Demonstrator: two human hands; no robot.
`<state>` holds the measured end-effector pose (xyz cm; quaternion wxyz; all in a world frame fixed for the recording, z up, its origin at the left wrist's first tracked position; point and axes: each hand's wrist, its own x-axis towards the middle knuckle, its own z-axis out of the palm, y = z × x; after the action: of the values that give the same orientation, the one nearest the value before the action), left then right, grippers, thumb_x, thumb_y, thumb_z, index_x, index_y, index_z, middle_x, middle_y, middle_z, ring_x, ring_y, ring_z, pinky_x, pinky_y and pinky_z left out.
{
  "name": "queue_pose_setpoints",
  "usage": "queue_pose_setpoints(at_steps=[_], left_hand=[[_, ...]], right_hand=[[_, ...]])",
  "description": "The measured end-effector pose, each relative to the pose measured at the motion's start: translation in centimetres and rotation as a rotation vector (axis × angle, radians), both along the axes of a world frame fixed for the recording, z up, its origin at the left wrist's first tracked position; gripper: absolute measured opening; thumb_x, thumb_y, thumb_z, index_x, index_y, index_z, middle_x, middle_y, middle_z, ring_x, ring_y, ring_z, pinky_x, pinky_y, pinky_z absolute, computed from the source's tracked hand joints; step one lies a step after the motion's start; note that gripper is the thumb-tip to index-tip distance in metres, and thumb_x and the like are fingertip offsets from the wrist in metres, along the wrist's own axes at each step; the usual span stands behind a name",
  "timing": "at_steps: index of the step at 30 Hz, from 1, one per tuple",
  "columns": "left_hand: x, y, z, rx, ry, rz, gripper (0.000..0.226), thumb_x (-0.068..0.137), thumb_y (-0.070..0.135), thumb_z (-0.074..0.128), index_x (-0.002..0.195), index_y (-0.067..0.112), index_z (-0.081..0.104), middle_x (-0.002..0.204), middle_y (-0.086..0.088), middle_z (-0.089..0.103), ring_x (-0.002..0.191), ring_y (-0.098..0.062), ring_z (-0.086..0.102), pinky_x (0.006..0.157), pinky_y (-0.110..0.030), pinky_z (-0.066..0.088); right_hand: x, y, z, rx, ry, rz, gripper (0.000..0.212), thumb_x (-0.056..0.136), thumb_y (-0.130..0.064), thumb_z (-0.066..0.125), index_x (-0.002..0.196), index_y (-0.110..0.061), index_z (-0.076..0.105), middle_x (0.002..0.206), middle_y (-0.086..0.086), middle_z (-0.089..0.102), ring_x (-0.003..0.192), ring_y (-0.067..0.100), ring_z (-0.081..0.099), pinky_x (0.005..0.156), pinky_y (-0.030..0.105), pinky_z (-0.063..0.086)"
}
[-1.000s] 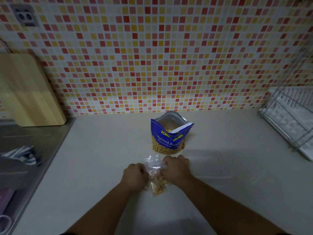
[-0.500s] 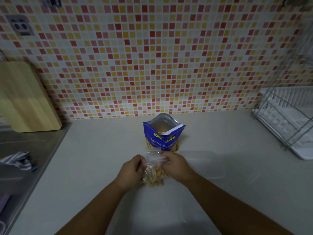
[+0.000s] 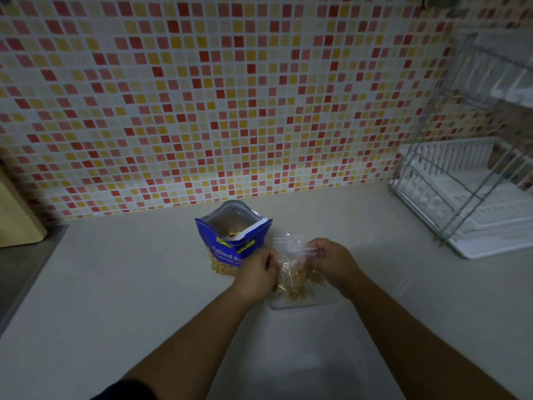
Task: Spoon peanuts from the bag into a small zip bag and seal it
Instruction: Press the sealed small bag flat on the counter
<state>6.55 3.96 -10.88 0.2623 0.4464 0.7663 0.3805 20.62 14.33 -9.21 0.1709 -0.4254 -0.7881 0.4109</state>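
A small clear zip bag (image 3: 292,272) holding peanuts hangs between my two hands just above the counter. My left hand (image 3: 256,274) pinches its left top corner and my right hand (image 3: 331,259) pinches its right top corner. The blue peanut bag (image 3: 230,243) stands open and upright on the counter, right behind my left hand, with peanuts showing inside. No spoon is in view.
A clear plastic lid or tray (image 3: 302,304) lies flat on the counter under the zip bag. A white dish rack (image 3: 473,197) fills the right side. A wooden cutting board (image 3: 14,215) leans at the far left beside the steel sink (image 3: 26,264). The tiled wall rises behind.
Both hands have carried the zip bag up and to the right, from in front of the peanut bag to its right side, over the clear lid. The camera has tilted toward the right.
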Motion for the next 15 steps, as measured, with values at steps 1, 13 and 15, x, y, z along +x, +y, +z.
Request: queue_pose_setpoints(at_steps=[1, 13, 15], left_hand=[[0.3, 0.9, -0.3, -0.02, -0.029, 0.004, 0.021, 0.09, 0.015, 0.052, 0.071, 0.024, 0.047, 0.073, -0.003, 0.058, 0.065, -0.016, 0.054, 0.065, -0.029, 0.049], [0.9, 4.6, -3.7, -0.388, 0.267, -0.094, 0.015, 0.082, 0.017, 0.058, 0.097, 0.019, 0.056, 0.099, -0.005, 0.067, 0.093, -0.024, 0.062, 0.081, -0.035, 0.053], [1.1, 4.5, -4.0, -0.4, 0.341, -0.092, 0.018, 0.082, 0.022, 0.059, 0.098, 0.019, 0.054, 0.1, -0.007, 0.065, 0.094, -0.026, 0.061, 0.081, -0.038, 0.053]], right_hand=[[0.3, 0.6, -0.1, -0.01, -0.013, -0.018, 0.009, 0.076, -0.013, 0.072, 0.084, -0.014, 0.067, 0.088, 0.013, 0.069, 0.084, 0.027, 0.064, 0.079, 0.039, 0.052], [-0.7, 2.7, -3.5, 0.021, -0.386, 0.088, 0.031, 0.082, -0.019, 0.05, 0.103, -0.002, 0.064, 0.112, 0.013, 0.065, 0.108, 0.028, 0.059, 0.086, 0.024, 0.042], [-0.7, 2.4, -4.0, 0.049, -0.413, 0.107, 0.043, 0.077, -0.031, 0.044, 0.103, -0.003, 0.065, 0.112, 0.013, 0.066, 0.109, 0.027, 0.061, 0.087, 0.024, 0.044]])
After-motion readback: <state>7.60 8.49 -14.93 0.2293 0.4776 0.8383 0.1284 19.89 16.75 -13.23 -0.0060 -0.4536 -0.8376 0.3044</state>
